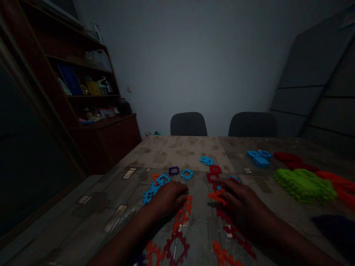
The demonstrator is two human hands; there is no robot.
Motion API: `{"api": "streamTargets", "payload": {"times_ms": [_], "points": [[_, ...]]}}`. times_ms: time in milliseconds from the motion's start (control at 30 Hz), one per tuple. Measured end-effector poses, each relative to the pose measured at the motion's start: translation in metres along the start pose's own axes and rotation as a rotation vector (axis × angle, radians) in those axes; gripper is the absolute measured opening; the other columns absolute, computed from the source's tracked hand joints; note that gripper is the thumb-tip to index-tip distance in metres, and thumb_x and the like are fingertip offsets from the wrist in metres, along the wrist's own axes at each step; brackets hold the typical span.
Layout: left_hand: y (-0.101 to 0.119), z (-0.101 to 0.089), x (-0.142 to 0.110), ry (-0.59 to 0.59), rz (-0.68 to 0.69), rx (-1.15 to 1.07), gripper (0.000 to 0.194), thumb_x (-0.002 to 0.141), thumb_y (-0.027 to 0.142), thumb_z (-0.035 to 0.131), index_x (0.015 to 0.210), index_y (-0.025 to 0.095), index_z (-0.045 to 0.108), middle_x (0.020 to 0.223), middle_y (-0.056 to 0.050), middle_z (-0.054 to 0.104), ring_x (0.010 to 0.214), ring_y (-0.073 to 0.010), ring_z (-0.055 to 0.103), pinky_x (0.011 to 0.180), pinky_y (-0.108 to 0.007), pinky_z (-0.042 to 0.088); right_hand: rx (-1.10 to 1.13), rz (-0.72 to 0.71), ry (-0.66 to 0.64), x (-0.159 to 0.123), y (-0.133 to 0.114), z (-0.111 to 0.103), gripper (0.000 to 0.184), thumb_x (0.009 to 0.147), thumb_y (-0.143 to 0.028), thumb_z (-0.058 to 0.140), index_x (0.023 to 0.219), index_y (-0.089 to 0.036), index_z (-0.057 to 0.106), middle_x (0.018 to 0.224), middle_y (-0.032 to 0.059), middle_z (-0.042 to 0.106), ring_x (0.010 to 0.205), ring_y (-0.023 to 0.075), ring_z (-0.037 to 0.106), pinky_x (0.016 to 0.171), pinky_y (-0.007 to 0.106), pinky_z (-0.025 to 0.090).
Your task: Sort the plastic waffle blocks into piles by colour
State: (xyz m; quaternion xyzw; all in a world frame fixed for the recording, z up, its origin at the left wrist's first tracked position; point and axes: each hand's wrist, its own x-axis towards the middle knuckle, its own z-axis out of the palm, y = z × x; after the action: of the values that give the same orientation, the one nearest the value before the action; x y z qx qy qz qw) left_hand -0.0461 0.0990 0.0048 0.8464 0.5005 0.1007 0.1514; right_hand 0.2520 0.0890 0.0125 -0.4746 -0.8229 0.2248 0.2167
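Observation:
My left hand (170,195) rests low over the table with its fingers curled together; whatever is under them, if anything, is hidden. Orange toothed plastic links (182,218) lie right beside its thumb, and joined light blue toothed pieces (151,193) show behind its wrist. My right hand (240,195) has its index finger stretched over red toothed pieces (213,176). At its lower fingertips is an orange toothed piece (216,195), which casts a shadow on the tablecloth. A dark red row of pieces (238,236) runs below that hand. A dark red toothed ring (176,249) lies nearer to me.
Single rings, one purple (174,170) and one light blue (186,174), lie farther back. On the right are piles of blue (259,158), green (305,184) and red-orange pieces (340,186). Two chairs (188,124) stand beyond the table; a wooden cabinet (111,142) is left.

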Motion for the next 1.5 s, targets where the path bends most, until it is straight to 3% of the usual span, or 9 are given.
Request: {"api": "streamTargets", "payload": {"times_ms": [100, 300, 433, 567, 733, 1000, 1167, 1333, 1500], "points": [[0.006, -0.001, -0.002, 0.007, 0.009, -0.041, 0.021, 0.094, 0.014, 0.061, 0.11, 0.02, 0.074, 0.113, -0.01, 0.079, 0.107, -0.0283, 0.073, 0.093, -0.036, 0.053, 0.191, 0.042, -0.062, -0.027, 0.009, -0.001, 0.055, 0.105, -0.043, 0.043, 0.157, -0.025, 0.054, 0.12, 0.0131, 0.078, 0.103, 0.03, 0.074, 0.089, 0.041, 0.057], [0.044, -0.004, -0.01, 0.032, 0.076, -0.192, 0.023, 0.1, 0.019, 0.06, 0.117, 0.021, 0.076, 0.112, -0.005, 0.081, 0.101, -0.0201, 0.076, 0.091, -0.029, 0.056, 0.288, 0.02, -0.149, -0.054, 0.005, 0.0, 0.056, 0.104, -0.044, 0.05, 0.158, -0.032, 0.053, 0.159, 0.0104, 0.056, 0.144, 0.0323, 0.052, 0.119, 0.049, 0.04], [0.049, -0.005, -0.012, 0.057, 0.086, -0.208, 0.026, 0.099, 0.019, 0.063, 0.121, 0.019, 0.076, 0.117, -0.007, 0.081, 0.108, -0.0231, 0.075, 0.098, -0.034, 0.056, 0.512, 0.079, -0.247, -0.048, -0.006, -0.009, 0.058, 0.09, -0.039, 0.064, 0.146, -0.025, 0.061, 0.117, 0.0093, 0.075, 0.097, 0.024, 0.071, 0.083, 0.036, 0.057], [0.034, -0.009, -0.009, 0.086, 0.043, -0.176, 0.026, 0.098, 0.016, 0.062, 0.12, 0.015, 0.077, 0.12, -0.012, 0.08, 0.112, -0.0287, 0.075, 0.1, -0.04, 0.055, 0.682, 0.117, -0.384, -0.043, -0.005, -0.011, 0.038, 0.082, -0.046, 0.072, 0.11, -0.021, 0.072, 0.088, 0.0023, 0.068, 0.072, 0.0167, 0.06, 0.063, 0.028, 0.047], [0.027, -0.014, -0.009, 0.106, 0.029, -0.146, 0.026, 0.099, 0.016, 0.063, 0.121, 0.016, 0.076, 0.121, -0.012, 0.08, 0.112, -0.0283, 0.075, 0.102, -0.039, 0.054, 0.582, 0.007, -0.444, -0.043, -0.012, -0.002, 0.025, 0.084, -0.038, 0.066, 0.092, -0.019, 0.08, 0.082, 0.0025, 0.069, 0.073, 0.0154, 0.058, 0.065, 0.027, 0.041], [0.024, -0.01, -0.008, 0.086, 0.03, -0.145, 0.024, 0.099, 0.018, 0.065, 0.12, 0.017, 0.076, 0.118, -0.011, 0.081, 0.106, -0.0272, 0.077, 0.097, -0.038, 0.057, 0.538, -0.02, -0.501, -0.034, -0.021, 0.011, 0.025, 0.082, -0.013, 0.061, 0.093, -0.021, 0.083, 0.084, 0.0004, 0.075, 0.077, 0.0133, 0.063, 0.073, 0.024, 0.047], [0.024, -0.011, -0.008, 0.082, 0.044, -0.156, 0.024, 0.099, 0.018, 0.066, 0.12, 0.017, 0.076, 0.118, -0.011, 0.081, 0.106, -0.0264, 0.077, 0.096, -0.037, 0.057, 0.495, -0.024, -0.542, -0.034, -0.017, 0.0, 0.026, 0.086, -0.015, 0.066, 0.106, -0.021, 0.081, 0.093, 0.0017, 0.075, 0.083, 0.0149, 0.065, 0.072, 0.024, 0.047], [0.019, -0.02, -0.01, 0.124, 0.037, -0.154, 0.025, 0.097, 0.019, 0.066, 0.121, 0.018, 0.076, 0.122, -0.01, 0.08, 0.111, -0.0274, 0.076, 0.098, -0.038, 0.056, 0.46, 0.038, -0.642, -0.02, -0.024, -0.019, 0.038, 0.074, -0.019, 0.082, 0.111, -0.023, 0.077, 0.09, -0.002, 0.072, 0.079, 0.0151, 0.064, 0.069, 0.024, 0.046], [0.005, -0.036, -0.013, 0.214, 0.025, -0.13, 0.029, 0.098, 0.021, 0.06, 0.122, 0.017, 0.075, 0.124, -0.012, 0.08, 0.115, -0.0296, 0.074, 0.103, -0.042, 0.054, 0.285, -0.083, -0.755, 0.001, -0.033, -0.012, 0.048, 0.073, -0.015, 0.08, 0.12, -0.021, 0.077, 0.09, -0.0019, 0.067, 0.079, 0.0151, 0.06, 0.068, 0.024, 0.044]]}}
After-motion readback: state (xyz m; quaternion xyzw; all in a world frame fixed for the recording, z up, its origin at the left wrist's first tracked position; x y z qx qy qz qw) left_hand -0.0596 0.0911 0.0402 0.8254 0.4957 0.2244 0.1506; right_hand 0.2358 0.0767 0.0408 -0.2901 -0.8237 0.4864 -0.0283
